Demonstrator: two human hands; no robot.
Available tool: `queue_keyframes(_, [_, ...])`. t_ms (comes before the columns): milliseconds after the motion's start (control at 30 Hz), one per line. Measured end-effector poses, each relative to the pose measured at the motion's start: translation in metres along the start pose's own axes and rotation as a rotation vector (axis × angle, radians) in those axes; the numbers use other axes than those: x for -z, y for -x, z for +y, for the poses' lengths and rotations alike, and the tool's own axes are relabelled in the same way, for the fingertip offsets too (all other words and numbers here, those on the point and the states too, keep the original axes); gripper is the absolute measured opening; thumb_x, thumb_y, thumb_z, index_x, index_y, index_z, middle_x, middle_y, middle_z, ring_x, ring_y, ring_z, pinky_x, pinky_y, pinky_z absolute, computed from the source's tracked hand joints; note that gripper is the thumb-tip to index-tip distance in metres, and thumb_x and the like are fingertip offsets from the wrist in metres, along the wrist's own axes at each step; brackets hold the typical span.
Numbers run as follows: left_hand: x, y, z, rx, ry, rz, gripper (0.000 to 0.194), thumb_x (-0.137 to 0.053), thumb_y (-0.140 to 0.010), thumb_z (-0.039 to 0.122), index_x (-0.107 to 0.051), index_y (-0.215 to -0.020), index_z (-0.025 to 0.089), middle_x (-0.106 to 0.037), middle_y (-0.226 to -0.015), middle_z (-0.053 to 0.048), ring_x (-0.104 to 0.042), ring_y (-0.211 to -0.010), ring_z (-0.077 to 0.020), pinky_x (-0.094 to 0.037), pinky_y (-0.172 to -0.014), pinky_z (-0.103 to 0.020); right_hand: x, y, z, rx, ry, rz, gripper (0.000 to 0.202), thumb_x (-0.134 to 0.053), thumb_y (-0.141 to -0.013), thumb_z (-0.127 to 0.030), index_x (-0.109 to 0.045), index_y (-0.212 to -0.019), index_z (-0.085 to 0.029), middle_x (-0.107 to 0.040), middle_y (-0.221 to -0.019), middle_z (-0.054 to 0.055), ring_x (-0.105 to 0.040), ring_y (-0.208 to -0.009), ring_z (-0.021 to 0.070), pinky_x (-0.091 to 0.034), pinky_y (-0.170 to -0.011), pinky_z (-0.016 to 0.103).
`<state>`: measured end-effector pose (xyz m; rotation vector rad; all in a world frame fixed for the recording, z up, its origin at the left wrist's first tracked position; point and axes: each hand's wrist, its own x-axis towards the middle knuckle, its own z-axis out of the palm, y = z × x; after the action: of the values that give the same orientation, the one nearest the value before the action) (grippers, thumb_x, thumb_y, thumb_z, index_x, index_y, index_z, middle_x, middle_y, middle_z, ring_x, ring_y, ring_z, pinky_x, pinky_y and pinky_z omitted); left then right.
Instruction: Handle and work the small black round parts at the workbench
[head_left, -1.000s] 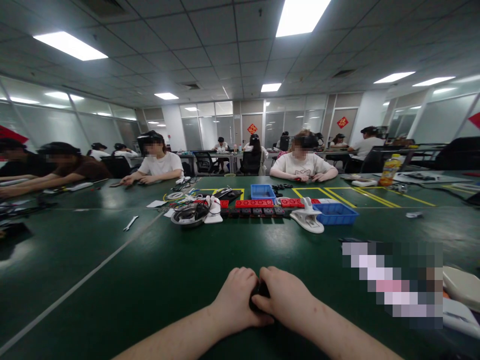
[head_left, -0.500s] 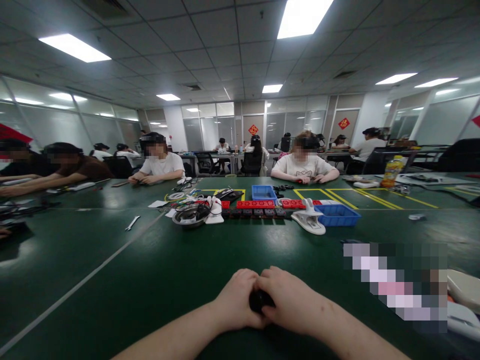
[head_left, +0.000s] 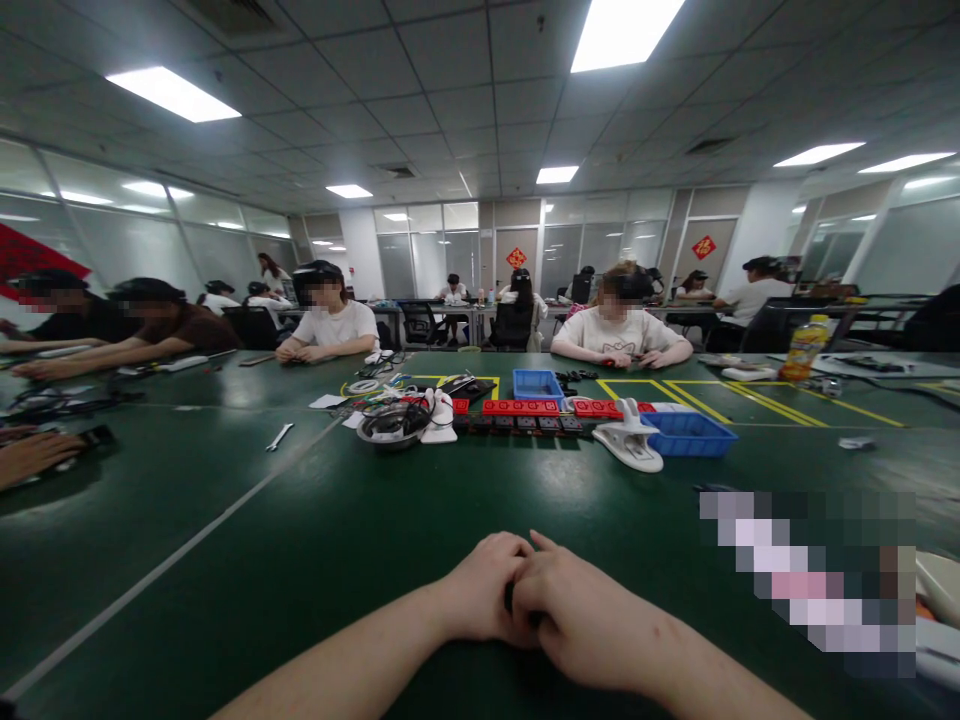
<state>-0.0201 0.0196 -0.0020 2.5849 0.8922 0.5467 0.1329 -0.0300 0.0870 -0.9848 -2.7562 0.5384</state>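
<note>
My left hand (head_left: 484, 585) and my right hand (head_left: 574, 610) meet low in the middle of the head view, just over the green table (head_left: 420, 510). Between them only a sliver of a small black object (head_left: 510, 597) shows; its kind is hidden by my fingers. The left hand is closed around its left side. My right fingers are curled over it from the right, with one finger sticking up.
Beyond my hands are a metal bowl of cables (head_left: 394, 425), a white clamp base (head_left: 630, 440), a blue bin (head_left: 694, 435) and red sockets (head_left: 521, 407). A wrench (head_left: 280, 437) lies to the left. A co-worker's hand (head_left: 37, 455) is at the left edge; other people sit around the table.
The scene has shifted slightly to the right in view. My right fingers have curled further over the black object, covering most of it. A co-worker's hand shows more at the left.
</note>
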Motion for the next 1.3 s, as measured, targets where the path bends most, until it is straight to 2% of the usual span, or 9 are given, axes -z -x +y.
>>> queue_keyframes(200, [0.009, 0.002, 0.012, -0.017, 0.092, 0.031, 0.073, -0.074, -0.056, 0.042, -0.044, -0.121, 0.028, -0.05, -0.117, -0.002, -0.047, -0.104, -0.0248, -0.036, -0.091, -0.037, 0.011, 0.004, -0.004, -0.333, 0.036, 0.157, 0.026, -0.058, -0.068, -0.029, -0.059, -0.092, -0.017, -0.059, -0.092, 0.007, -0.054, -0.087, 0.0217, -0.042, -0.075, 0.032])
queue_keyframes(300, [0.008, 0.003, 0.015, 0.021, 0.053, 0.029, 0.058, -0.073, -0.057, 0.044, -0.055, -0.108, 0.024, -0.054, -0.109, -0.004, -0.048, -0.099, -0.0246, -0.037, -0.088, -0.036, 0.005, 0.001, -0.001, -0.479, 0.067, 0.07, 0.039, -0.062, -0.066, -0.038, -0.057, -0.097, -0.015, -0.059, -0.094, 0.01, -0.057, -0.084, 0.0244, -0.044, -0.071, 0.033])
queue_keyframes(433, [0.003, 0.002, 0.015, 0.065, 0.01, 0.037, 0.041, -0.074, -0.056, 0.041, -0.061, -0.088, 0.018, -0.057, -0.096, -0.003, -0.05, -0.09, -0.0215, -0.039, -0.082, -0.031, -0.006, -0.007, 0.001, -0.575, 0.102, -0.022, 0.028, -0.055, -0.067, -0.024, -0.06, -0.093, -0.013, -0.063, -0.089, 0.011, -0.06, -0.08, 0.024, -0.043, -0.068, 0.03])
queue_keyframes(667, [0.002, 0.001, 0.016, 0.109, 0.011, 0.032, 0.04, -0.075, -0.055, 0.038, -0.059, -0.087, 0.019, -0.056, -0.093, -0.001, -0.05, -0.088, -0.02, -0.038, -0.081, -0.03, 0.009, 0.0, 0.013, -0.407, -0.011, 0.119, 0.021, -0.052, -0.063, -0.014, -0.059, -0.082, -0.017, -0.058, -0.085, 0.006, -0.054, -0.077, 0.0184, -0.039, -0.065, 0.026])
queue_keyframes(767, [0.004, 0.002, 0.018, 0.144, 0.017, 0.044, 0.041, -0.075, -0.054, 0.036, -0.058, -0.088, 0.02, -0.055, -0.097, -0.001, -0.049, -0.092, -0.0203, -0.035, -0.089, -0.033, 0.007, -0.002, 0.036, -0.413, -0.1, 0.329, 0.023, -0.052, -0.058, -0.009, -0.053, -0.078, -0.018, -0.053, -0.081, 0.003, -0.05, -0.073, 0.0161, -0.037, -0.063, 0.025])
queue_keyframes(900, [0.007, 0.004, 0.023, 0.196, 0.021, 0.044, 0.048, -0.074, -0.053, 0.038, -0.053, -0.093, 0.021, -0.052, -0.102, -0.002, -0.048, -0.099, -0.023, -0.015, -0.104, -0.047, -0.022, -0.015, 0.074, -0.401, -0.203, 0.651, 0.017, -0.05, -0.057, -0.006, -0.041, -0.063, -0.02, -0.048, -0.075, 0.001, -0.047, -0.073, 0.0165, -0.038, -0.067, 0.027])
queue_keyframes(1000, [0.01, 0.005, 0.024, 0.148, 0.076, 0.098, 0.058, -0.072, -0.057, 0.043, -0.049, -0.106, 0.022, -0.051, -0.111, -0.004, -0.046, -0.105, -0.0241, -0.017, -0.103, -0.047, -0.047, -0.023, 0.091, -0.362, -0.247, 0.66, 0.021, -0.049, -0.055, -0.003, -0.038, -0.06, -0.02, -0.05, -0.08, 0.002, -0.049, -0.08, 0.0175, -0.04, -0.071, 0.027])
queue_keyframes(1133, [0.016, 0.004, 0.022, 0.033, 0.106, 0.114, 0.037, -0.064, -0.072, 0.04, -0.056, -0.103, 0.023, -0.059, -0.099, -0.002, -0.051, -0.096, -0.019, -0.036, -0.089, -0.032, -0.061, -0.024, 0.101, -0.304, -0.268, 0.627, 0.024, -0.048, -0.052, 0.0, -0.043, -0.065, -0.019, -0.052, -0.085, 0.002, -0.05, -0.083, 0.0171, -0.041, -0.073, 0.027])
queue_keyframes(1300, [0.031, 0.001, 0.034, 0.165, -0.019, -0.015, 0.028, -0.068, -0.067, 0.035, -0.061, -0.092, 0.023, -0.062, -0.089, 0.0, -0.054, -0.087, -0.0191, -0.042, -0.077, -0.029, -0.061, -0.02, 0.108, -0.284, -0.255, 0.557, 0.04, -0.049, -0.056, 0.0, -0.055, -0.091, -0.019, -0.055, -0.095, 0.004, -0.05, -0.094, 0.0188, -0.039, -0.085, 0.031])
